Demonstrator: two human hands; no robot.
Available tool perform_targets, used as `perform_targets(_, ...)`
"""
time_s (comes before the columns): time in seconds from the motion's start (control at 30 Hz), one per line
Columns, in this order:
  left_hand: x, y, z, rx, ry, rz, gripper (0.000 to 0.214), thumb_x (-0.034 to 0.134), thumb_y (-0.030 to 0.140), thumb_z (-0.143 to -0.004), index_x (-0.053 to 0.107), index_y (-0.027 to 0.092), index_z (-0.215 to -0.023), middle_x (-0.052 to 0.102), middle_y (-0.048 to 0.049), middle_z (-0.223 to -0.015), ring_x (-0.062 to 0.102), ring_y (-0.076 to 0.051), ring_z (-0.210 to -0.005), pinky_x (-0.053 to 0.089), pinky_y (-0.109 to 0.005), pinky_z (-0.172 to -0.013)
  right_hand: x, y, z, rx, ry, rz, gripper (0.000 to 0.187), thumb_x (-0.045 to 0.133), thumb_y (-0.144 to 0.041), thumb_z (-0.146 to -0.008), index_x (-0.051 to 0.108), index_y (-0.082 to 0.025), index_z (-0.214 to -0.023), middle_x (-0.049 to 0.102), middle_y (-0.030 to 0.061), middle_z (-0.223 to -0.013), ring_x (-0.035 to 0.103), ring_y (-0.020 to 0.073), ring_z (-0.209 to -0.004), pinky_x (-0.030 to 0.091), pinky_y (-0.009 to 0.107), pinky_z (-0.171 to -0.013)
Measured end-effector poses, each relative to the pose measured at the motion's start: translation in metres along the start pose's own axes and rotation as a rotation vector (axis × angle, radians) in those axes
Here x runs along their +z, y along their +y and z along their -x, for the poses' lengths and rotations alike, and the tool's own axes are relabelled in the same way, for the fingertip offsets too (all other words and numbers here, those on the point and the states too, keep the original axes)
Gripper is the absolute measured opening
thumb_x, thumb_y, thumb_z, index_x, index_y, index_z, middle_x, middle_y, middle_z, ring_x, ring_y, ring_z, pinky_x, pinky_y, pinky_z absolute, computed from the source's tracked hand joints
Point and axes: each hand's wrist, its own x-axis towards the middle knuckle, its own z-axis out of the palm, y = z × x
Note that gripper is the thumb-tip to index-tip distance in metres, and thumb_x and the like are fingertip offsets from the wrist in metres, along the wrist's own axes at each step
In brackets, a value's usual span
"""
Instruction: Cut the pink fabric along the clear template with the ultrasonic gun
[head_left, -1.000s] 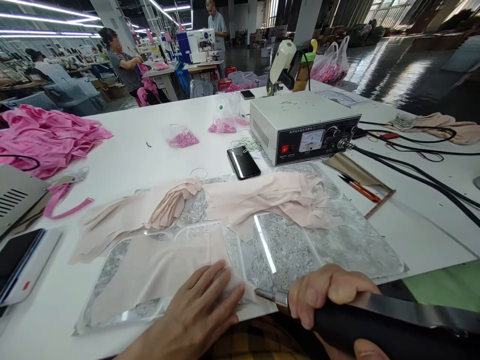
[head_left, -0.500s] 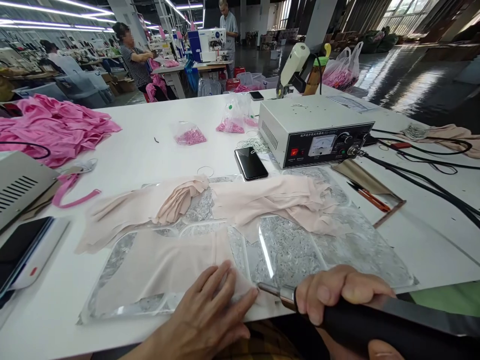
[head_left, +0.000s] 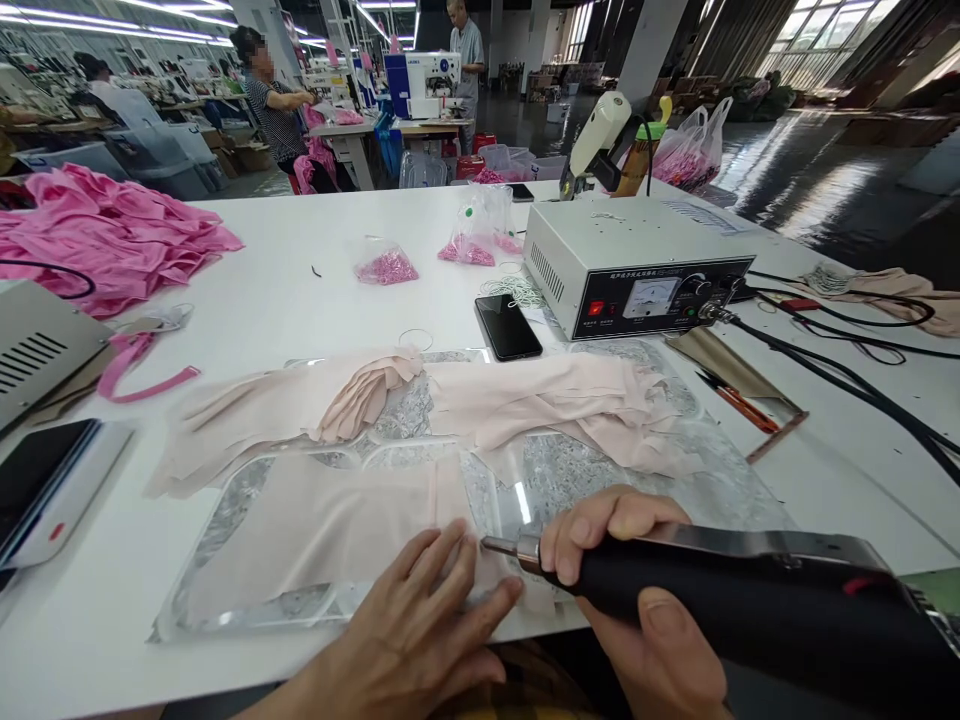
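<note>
A pale pink piece of fabric [head_left: 337,530] lies spread over a clear plastic template [head_left: 202,600] with a grey speckled surface. My left hand [head_left: 427,610] rests on the fabric's right end, fingers stretched out and pressing it down. In my right hand [head_left: 622,570] is a black handheld ultrasonic tool [head_left: 750,600] with a thin metal tip. The tip points left and sits at the fabric's right edge, close to my left fingertips; whether it touches the cloth I cannot tell. Behind lie a fanned pile of pale pink pieces [head_left: 300,400] and a second pile [head_left: 540,395].
A grey control box [head_left: 637,260] with cables [head_left: 840,370] stands at the back right. Near it are a black phone [head_left: 508,327] and an orange cutter [head_left: 742,402]. Pink cloth [head_left: 112,240] heaps at the left. Two people work beyond the table.
My right hand has brought the tool left and upward, so its tip is now at the fabric edge by my left fingers. My left hand has barely moved.
</note>
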Motion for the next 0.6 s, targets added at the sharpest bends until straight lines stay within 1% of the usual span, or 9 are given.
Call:
perform_targets(0.17,0.003,0.000,0.001,-0.007,0.011,0.016,0.050,0.055,0.057,-0.093,0.058,0.024,-0.130,0.063,-0.0105,-0.112,0.058,-0.032,-0.115,0.047,-0.044,-0.092,-0.003,0.002,0.002,-0.005,-0.029,0.013,0.015,0.053,-0.034,-0.089,0.055,-0.024,-0.101,0.057,0.0011,-0.083,0.058,0.0129,-0.062,0.054,0.033,-0.059)
perform_targets(0.33,0.002,-0.001,0.000,0.008,0.012,0.002,0.050,0.054,0.057,-0.093,0.057,0.024,-0.130,0.063,-0.0107,-0.112,0.057,-0.031,-0.115,0.048,-0.043,-0.092,-0.010,0.008,0.005,0.034,-0.093,0.040,0.012,0.050,-0.031,-0.091,0.052,-0.026,-0.103,0.056,0.0019,-0.089,0.059,0.0142,-0.066,0.054,0.037,-0.064)
perform_targets(0.4,0.001,-0.001,-0.001,0.002,0.013,0.005,0.048,0.053,0.057,-0.094,0.058,0.025,-0.129,0.063,-0.0099,-0.111,0.058,-0.030,-0.114,0.048,-0.043,-0.091,-0.010,0.008,0.005,0.032,-0.096,0.039,0.013,0.049,-0.032,-0.091,0.052,-0.027,-0.103,0.056,0.0019,-0.089,0.058,0.0140,-0.065,0.054,0.037,-0.063)
perform_targets(0.47,0.000,-0.001,-0.002,0.004,0.012,0.007,0.047,0.053,0.057,-0.094,0.058,0.025,-0.128,0.063,-0.0098,-0.111,0.058,-0.030,-0.114,0.048,-0.042,-0.091,-0.008,0.004,0.005,0.030,-0.067,0.036,0.014,0.050,-0.034,-0.091,0.053,-0.026,-0.102,0.056,0.0015,-0.086,0.058,0.0136,-0.064,0.054,0.036,-0.061)
perform_targets(0.6,-0.001,-0.001,-0.002,0.011,0.013,0.009,0.048,0.055,0.058,-0.093,0.058,0.024,-0.128,0.061,-0.0106,-0.112,0.058,-0.030,-0.113,0.047,-0.041,-0.091,-0.003,-0.007,0.006,0.025,0.032,0.066,0.013,0.055,-0.036,-0.087,0.055,-0.024,-0.094,0.054,-0.0002,-0.079,0.057,0.0127,-0.059,0.054,0.033,-0.056)
